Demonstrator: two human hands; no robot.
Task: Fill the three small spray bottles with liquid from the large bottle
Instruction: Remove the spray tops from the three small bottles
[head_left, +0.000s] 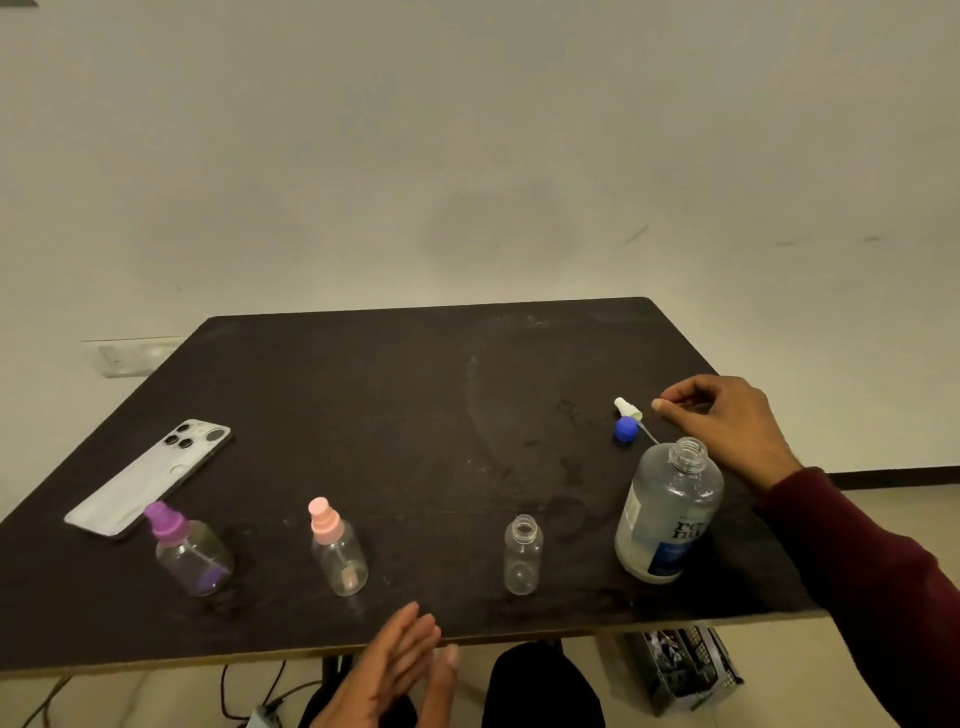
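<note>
On the dark table (363, 395), a white smartphone (148, 478) is seen face down at the far left. Beside it, a clear small bottle with a purple spray cap (189, 551) and a clear small bottle with a pink spray cap (337, 551) are both capped and appear empty. The third clear small bottle (522, 555) is uncapped and also looks unfilled. The large clear labelled bottle (667, 514) is opened, so filling is judged not yet begun. Its blue cap (625, 430) and a white spray head (628, 408) are laid behind it. The left hand (400, 670) is held flat and relaxed at the near table edge, gripping nothing. The right hand (727, 431), loosely curled and empty, is poised just beside the spray head, near the large bottle's neck.
</note>
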